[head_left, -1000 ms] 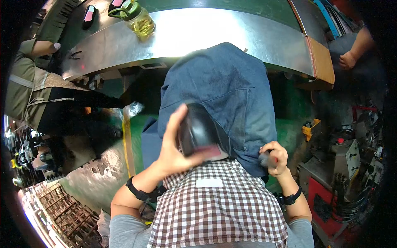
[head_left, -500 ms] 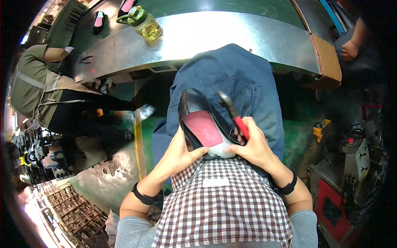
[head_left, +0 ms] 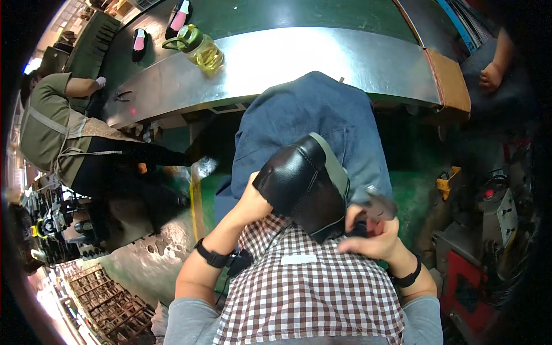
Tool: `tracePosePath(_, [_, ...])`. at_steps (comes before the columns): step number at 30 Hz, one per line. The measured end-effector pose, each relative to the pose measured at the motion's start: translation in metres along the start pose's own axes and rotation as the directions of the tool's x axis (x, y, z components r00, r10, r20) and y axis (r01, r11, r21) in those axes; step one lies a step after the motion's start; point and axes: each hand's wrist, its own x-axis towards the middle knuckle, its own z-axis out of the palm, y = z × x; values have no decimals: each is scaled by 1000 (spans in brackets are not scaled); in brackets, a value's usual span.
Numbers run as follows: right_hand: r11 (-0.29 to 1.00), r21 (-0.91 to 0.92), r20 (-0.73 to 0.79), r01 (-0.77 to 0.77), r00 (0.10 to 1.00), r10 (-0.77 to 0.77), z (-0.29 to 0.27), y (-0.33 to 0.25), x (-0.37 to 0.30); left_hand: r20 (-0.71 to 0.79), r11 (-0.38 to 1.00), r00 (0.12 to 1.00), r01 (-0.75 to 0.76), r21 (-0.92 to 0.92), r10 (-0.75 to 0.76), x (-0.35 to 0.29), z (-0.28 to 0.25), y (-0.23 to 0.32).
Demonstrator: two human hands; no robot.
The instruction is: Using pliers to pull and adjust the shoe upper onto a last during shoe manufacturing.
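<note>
A black leather shoe lies tipped on its side above my lap, its grey-green sole edge facing right. My left hand is closed round the shoe's left side, some fingers hidden behind it. Just right of the shoe, my right hand grips what look like red-handled pliers; their metal head is smeared by motion. The thumb of that hand points toward the shoe without plainly touching it. From this side the pink insole is out of sight.
Ahead stands a metal-edged green workbench, with a green-lidded bottle and two black shoes, one a pink-lined shoe. A co-worker stands at left. Another person's hand shows far right, above machinery.
The shoe has been rolled from insole-up onto its side, with my left hand still on it. My right hand has come off the heel and moved right and down with the pliers.
</note>
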Motion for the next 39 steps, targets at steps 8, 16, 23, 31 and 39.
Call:
tracePosePath(8, [921, 101, -246, -377, 887, 390, -9, 26, 4, 408, 787, 913, 256, -561, -6, 46, 10, -53])
tracePosePath(16, [918, 196, -251, -345, 887, 387, -10, 39, -3, 425, 798, 905, 258, -544, -3, 58, 12, -34])
tracePosePath(23, [930, 229, -324, -288, 878, 352, -20, 39, -9, 83, 977, 977, 186, 101, -195, 43, 28, -22])
tracePosePath(31, [956, 53, -583, -287, 769, 263, -22, 32, -3, 21, 912, 973, 207, 353, -229, 73, 58, 41])
tracePosePath(39, [914, -144, -551, -380, 798, 245, -23, 7, -28, 171, 817, 966, 61, 573, -192, 56, 87, 79])
